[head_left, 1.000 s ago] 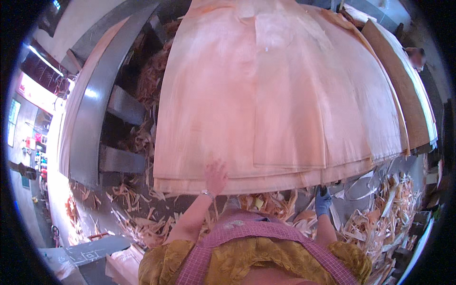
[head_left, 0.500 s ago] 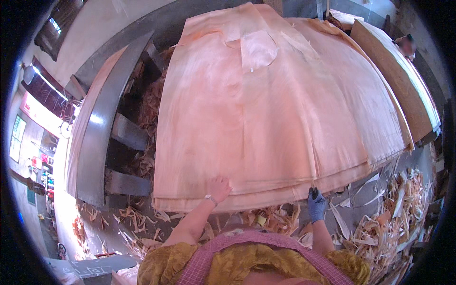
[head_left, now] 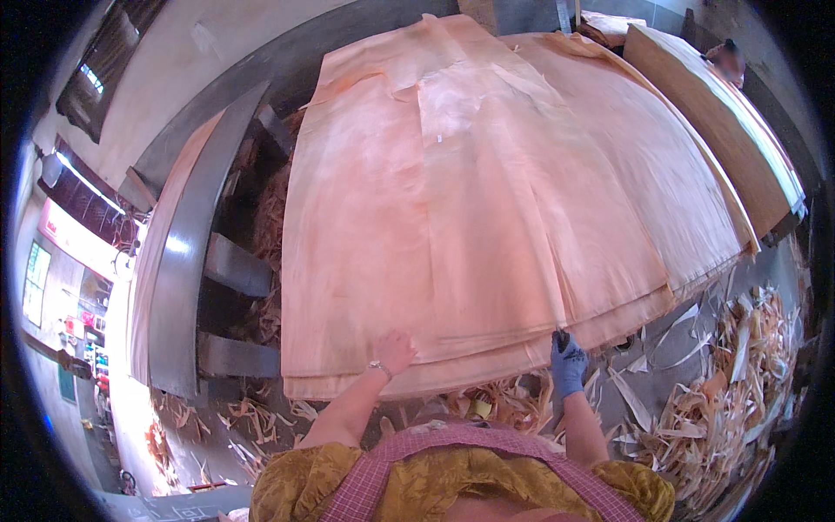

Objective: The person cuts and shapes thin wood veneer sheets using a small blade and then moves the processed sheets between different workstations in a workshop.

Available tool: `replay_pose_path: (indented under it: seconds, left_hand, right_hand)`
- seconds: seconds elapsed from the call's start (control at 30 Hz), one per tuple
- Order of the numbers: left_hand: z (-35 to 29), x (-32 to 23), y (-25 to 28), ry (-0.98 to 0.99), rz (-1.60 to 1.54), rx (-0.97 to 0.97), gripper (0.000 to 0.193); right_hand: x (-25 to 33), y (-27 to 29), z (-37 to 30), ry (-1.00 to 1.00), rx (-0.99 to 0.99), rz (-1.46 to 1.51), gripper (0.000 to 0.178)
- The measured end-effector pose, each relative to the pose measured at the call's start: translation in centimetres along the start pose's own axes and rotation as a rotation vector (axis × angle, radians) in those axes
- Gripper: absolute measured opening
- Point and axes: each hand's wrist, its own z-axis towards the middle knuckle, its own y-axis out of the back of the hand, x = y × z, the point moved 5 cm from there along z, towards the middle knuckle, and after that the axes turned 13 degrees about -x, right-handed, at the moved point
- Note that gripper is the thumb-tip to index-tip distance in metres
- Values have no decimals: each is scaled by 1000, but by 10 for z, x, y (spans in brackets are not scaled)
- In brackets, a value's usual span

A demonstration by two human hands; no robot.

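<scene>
A broad stack of thin, pinkish wood veneer sheets (head_left: 374,226) spreads out in front of me, its layered near edge facing my body. My bare left hand (head_left: 396,351), with a band at the wrist, lies on the top sheet close to that edge, fingers stretched out. At the near edge, right of the middle, is my right hand (head_left: 570,364) in a blue glove. Its dark fingers are closed by the lower end of a lengthwise seam. Whether they pinch the veneer or a small dark object is hard to make out.
Curled veneer scraps (head_left: 696,418) heap on the floor at the right, and more lie under the near edge. A long grey metal beam (head_left: 187,235) runs along the left. Another board stack (head_left: 704,122) stands at the far right, a person (head_left: 729,63) beside it.
The view has shifted slightly, the stack appearing a little further left. My gloved right hand has moved up against the sheet edge at the seam. My left hand stays on the veneer.
</scene>
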Motion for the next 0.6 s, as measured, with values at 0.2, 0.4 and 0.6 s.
replay_pose_path:
  seconds: [0.2,0.4,0.6]
  left_hand:
    - [5,-9,7,1,62,7,44]
    - [9,-7,-4,26,26,74,46]
    - [2,0,-5,55,101,150,47]
  right_hand:
    - [-12,12,28,-92,-4,158,41]
    - [-82,29,51,-82,-122,145,38]
    - [-168,37,88,-74,-99,167,33]
